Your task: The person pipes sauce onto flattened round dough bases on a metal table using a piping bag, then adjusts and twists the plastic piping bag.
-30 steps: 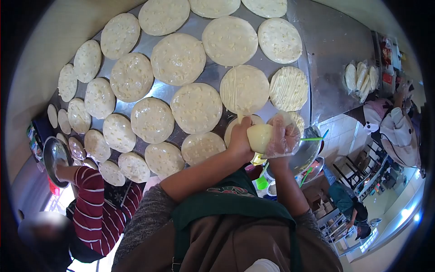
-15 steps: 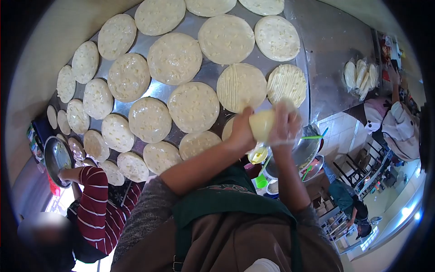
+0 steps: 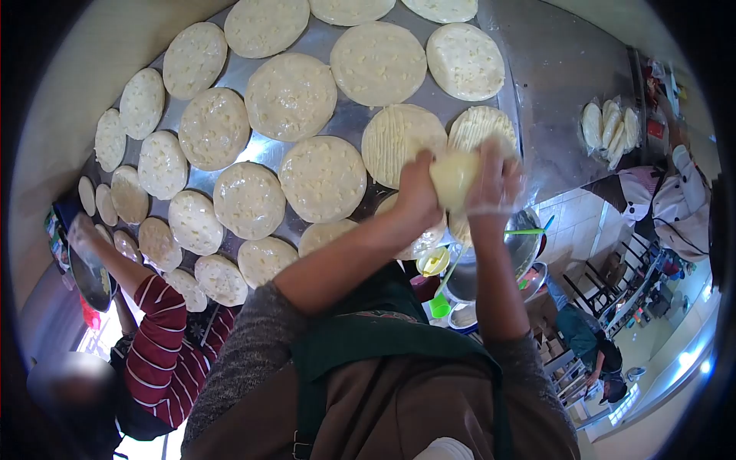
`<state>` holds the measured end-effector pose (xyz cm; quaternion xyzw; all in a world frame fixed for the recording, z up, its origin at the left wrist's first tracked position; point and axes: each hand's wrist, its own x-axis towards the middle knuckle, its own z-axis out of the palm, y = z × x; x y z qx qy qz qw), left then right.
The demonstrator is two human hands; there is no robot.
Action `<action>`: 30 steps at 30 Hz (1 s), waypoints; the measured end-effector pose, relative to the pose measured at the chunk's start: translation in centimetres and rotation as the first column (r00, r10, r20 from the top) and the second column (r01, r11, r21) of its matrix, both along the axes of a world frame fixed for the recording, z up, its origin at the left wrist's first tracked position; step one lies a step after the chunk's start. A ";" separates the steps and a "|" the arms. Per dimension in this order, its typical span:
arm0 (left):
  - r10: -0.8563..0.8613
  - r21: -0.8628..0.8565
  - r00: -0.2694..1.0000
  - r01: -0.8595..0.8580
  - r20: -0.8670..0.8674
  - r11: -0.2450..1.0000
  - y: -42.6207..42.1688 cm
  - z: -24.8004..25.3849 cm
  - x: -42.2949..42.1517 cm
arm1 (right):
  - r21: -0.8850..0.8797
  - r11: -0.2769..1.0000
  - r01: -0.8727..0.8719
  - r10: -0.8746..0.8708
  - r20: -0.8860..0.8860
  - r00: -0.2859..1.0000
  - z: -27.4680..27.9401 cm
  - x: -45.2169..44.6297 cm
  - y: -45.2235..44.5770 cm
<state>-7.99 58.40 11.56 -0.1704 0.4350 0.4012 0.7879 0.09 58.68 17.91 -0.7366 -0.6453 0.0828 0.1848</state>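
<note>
Both my hands are closed around a plump piping bag (image 3: 454, 179) of pale yellow filling, over the near right part of the table. My left hand (image 3: 418, 188) grips its left side, while my right hand (image 3: 497, 181), blurred by motion, wraps the other side. Just beyond the bag lies a dough round (image 3: 395, 149) with piped ridges. A second ridged dough round (image 3: 477, 125) sits to its right, partly covered by my right hand and the bag. The bag's tip cannot be made out.
Several dough rounds dotted with pale bits (image 3: 291, 97) cover the metal table (image 3: 563, 100). Bagged pale pieces (image 3: 609, 130) lie at right. A metal bowl (image 3: 462, 285) and yellow-filled cup (image 3: 433, 261) stand near me. At left, a co-worker's hand (image 3: 84, 236) is over a bowl (image 3: 93, 280).
My hands and the bag have shifted away from my body and slightly right. Ridges cover more of the left piped round. The co-worker's hand has swung out over the bowl.
</note>
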 end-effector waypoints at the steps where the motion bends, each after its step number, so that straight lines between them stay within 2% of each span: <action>1: -0.010 0.011 1.000 0.010 -0.013 1.000 1.3 -0.3 0.2 | -0.025 1.000 0.016 -0.016 0.005 1.000 0.0 0.1 0.4; 4: -0.065 0.006 0.997 0.065 -0.035 0.998 1.9 0.2 0.1 | -0.037 0.999 -0.037 0.041 0.119 0.992 0.1 0.3 0.9; 5: -0.049 0.007 0.998 0.050 -0.032 0.999 -0.1 0.0 0.0 | 0.009 0.999 -0.053 0.051 0.140 0.989 -0.1 0.4 -0.3; 7: -0.046 -0.101 0.997 0.040 -0.062 0.994 -3.9 0.7 -0.2 | 0.105 0.990 -0.095 0.075 0.182 0.980 -0.8 0.6 -4.3; 9: -0.144 -0.177 0.984 0.124 -0.103 0.976 -6.1 1.1 -0.6 | -0.064 0.995 0.083 -0.094 -0.196 0.976 -0.8 0.6 -5.9; 11: -0.080 -0.082 0.995 0.075 -0.056 0.994 -4.8 -0.3 0.2 | -0.085 0.992 0.094 -0.107 -0.170 0.980 -0.3 0.5 -5.4; 12: -0.054 -0.030 0.998 0.053 -0.026 0.998 -3.6 -1.1 0.7 | 0.002 1.000 0.021 -0.021 0.038 0.999 0.0 0.7 -3.4; 13: -0.040 -0.003 0.999 0.039 -0.022 0.999 -1.5 -1.0 0.9 | 0.075 0.995 -0.070 0.049 0.253 0.966 0.0 1.0 -1.4; 15: -0.008 0.041 1.000 0.008 -0.015 0.999 2.4 0.6 1.0 | -0.013 1.000 0.007 -0.008 -0.087 0.996 -0.9 1.7 0.8; 17: -0.070 0.011 0.998 0.070 -0.007 0.998 1.0 -0.1 1.1 | -0.051 0.999 0.013 -0.020 -0.134 0.991 -0.9 1.9 0.5; 19: -0.122 -0.016 0.991 0.121 -0.050 0.992 -2.1 -1.0 1.0 | -0.024 0.999 -0.034 0.037 0.111 0.993 -0.4 1.5 -2.6; 20: -0.144 -0.029 0.985 0.142 -0.096 0.989 -4.8 -1.1 0.9 | 0.062 0.994 -0.091 0.078 0.186 0.979 -1.0 1.7 -4.8; 21: -0.165 -0.042 0.976 0.160 -0.142 0.986 -6.1 -1.2 0.8 | -0.038 0.999 0.038 -0.038 -0.007 0.999 -0.8 1.5 -5.5; 22: -0.136 -0.039 0.984 0.133 -0.118 0.990 -5.6 -1.1 0.9 | -0.163 0.976 0.144 -0.174 -0.185 0.967 -0.6 1.3 -6.1; 25: -0.093 -0.012 0.994 0.093 -0.053 0.996 -3.4 -0.8 1.5 | -0.079 0.996 0.036 -0.031 0.062 0.998 -0.7 1.9 -3.8; 27: -0.092 0.057 0.995 0.093 -0.024 0.994 0.9 -0.9 2.0 | 0.076 0.991 -0.113 0.094 0.219 0.971 -0.4 2.3 -0.4; 30: -0.071 0.065 0.997 0.072 -0.010 0.995 1.9 -0.5 2.1 | 0.045 0.996 -0.070 0.062 0.164 0.984 0.0 2.2 0.5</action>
